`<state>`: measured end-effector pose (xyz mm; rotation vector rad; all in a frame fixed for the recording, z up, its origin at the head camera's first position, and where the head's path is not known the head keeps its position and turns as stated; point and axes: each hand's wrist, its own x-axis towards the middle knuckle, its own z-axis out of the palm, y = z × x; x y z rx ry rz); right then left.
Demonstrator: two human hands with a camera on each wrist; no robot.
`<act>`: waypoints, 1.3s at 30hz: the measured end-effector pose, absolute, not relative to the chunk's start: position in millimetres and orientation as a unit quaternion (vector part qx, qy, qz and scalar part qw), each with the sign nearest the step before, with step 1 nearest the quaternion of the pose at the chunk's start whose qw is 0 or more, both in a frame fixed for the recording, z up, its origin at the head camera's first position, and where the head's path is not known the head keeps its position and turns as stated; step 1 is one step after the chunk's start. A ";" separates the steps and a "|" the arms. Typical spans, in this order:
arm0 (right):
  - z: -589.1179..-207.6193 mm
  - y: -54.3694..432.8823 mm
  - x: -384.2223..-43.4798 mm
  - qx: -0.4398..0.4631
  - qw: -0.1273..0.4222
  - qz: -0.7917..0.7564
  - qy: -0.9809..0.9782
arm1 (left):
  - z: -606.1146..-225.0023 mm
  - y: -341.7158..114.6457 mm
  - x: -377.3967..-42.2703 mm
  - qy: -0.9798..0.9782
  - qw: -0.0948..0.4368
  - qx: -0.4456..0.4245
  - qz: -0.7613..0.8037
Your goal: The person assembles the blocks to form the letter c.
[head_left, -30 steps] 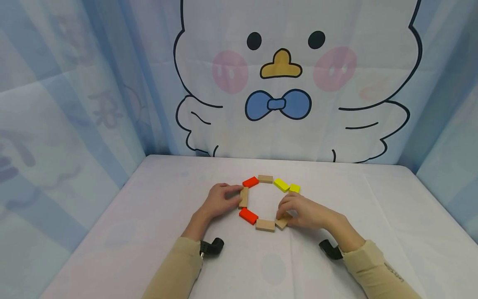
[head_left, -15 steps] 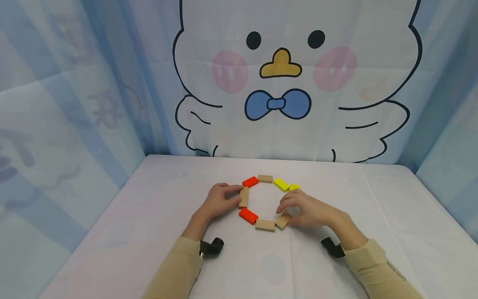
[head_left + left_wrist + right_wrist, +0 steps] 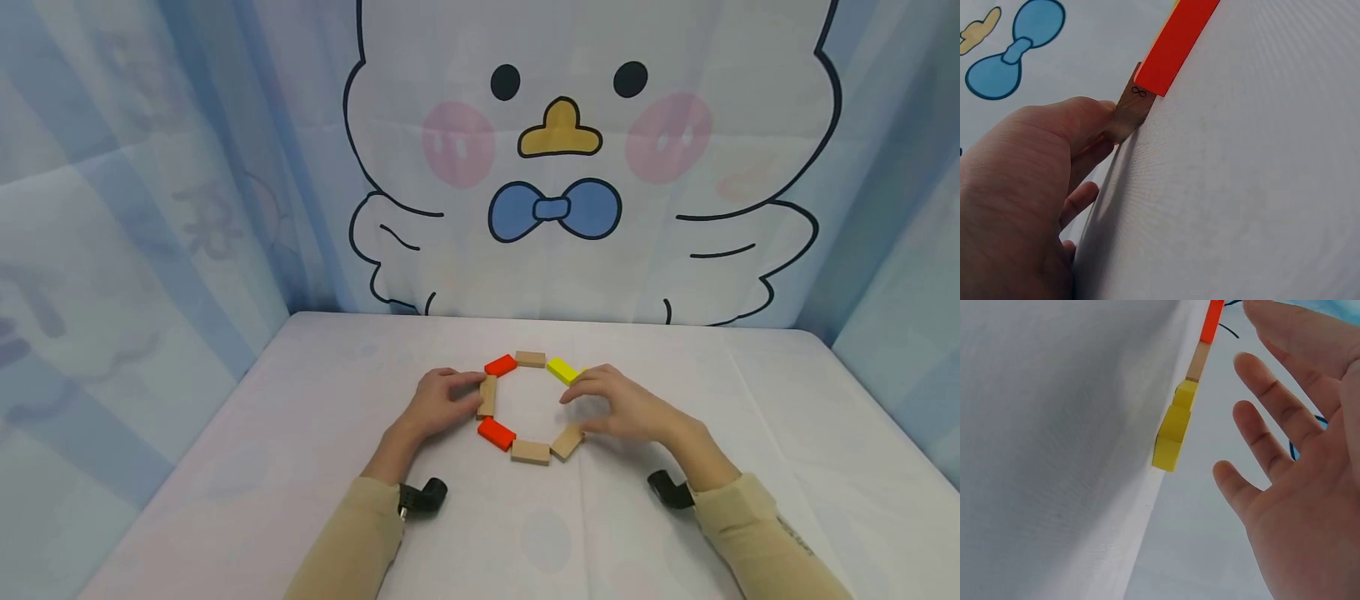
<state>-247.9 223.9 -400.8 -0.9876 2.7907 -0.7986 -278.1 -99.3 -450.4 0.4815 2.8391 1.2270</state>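
Observation:
Rectangular blocks, some red, some yellow and some plain wood, lie in a ring on the table. My left hand (image 3: 438,404) touches the plain wooden block (image 3: 487,398) on the ring's left side with its fingertips. Near it lie a red block (image 3: 497,433) and another red block (image 3: 500,365) at the far end. My right hand (image 3: 626,408) hovers with spread fingers over the ring's right side, holding nothing. Just left of its thumb sits a slanted wooden block (image 3: 567,442). Its fingers partly cover the yellow blocks, which show better in the right wrist view (image 3: 1172,422).
A wooden block (image 3: 530,452) forms the ring's front, and another wooden block (image 3: 530,359) its back, beside a yellow block (image 3: 562,371). The white tablecloth (image 3: 300,517) reaches a curtain (image 3: 555,275) printed with a cartoon bird.
My right hand has let go of the slanted wooden block and risen away toward the yellow blocks, its fingers spreading. My left hand has stayed at its block.

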 end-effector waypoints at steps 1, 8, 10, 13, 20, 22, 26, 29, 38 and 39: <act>-400.8 224.4 -249.1 -0.320 0.031 -0.260 0.910 | -450.5 -99.2 -278.6 0.907 0.005 0.154 0.392; -401.7 227.5 -255.3 -0.312 -0.006 -0.266 0.912 | -450.7 -99.8 -279.5 0.906 0.003 0.153 0.394; -403.2 229.7 -258.6 -0.310 -0.013 -0.269 0.912 | -450.7 -100.2 -278.7 0.906 0.005 0.152 0.394; -405.7 233.8 -265.0 -0.305 -0.027 -0.275 0.911 | -450.9 -100.4 -278.3 0.906 0.008 0.149 0.396; -406.0 239.1 -276.2 -0.285 -0.037 -0.277 0.917 | -451.9 -100.3 -279.8 0.907 0.009 0.148 0.394; -405.6 239.4 -278.0 -0.275 -0.033 -0.278 0.920 | -451.9 -100.5 -279.6 0.907 0.009 0.148 0.394; -405.4 240.4 -280.7 -0.263 -0.030 -0.280 0.923 | -451.1 -100.1 -279.4 0.907 0.011 0.147 0.395; -406.0 240.9 -281.8 -0.258 -0.032 -0.282 0.924 | -450.8 -99.8 -279.1 0.906 0.014 0.146 0.396; -410.5 240.5 -284.7 -0.239 -0.040 -0.275 0.930 | -451.6 -100.8 -278.4 0.907 0.002 0.157 0.391; -410.4 240.3 -284.5 -0.236 -0.040 -0.274 0.931 | -451.5 -100.8 -278.4 0.906 0.002 0.157 0.393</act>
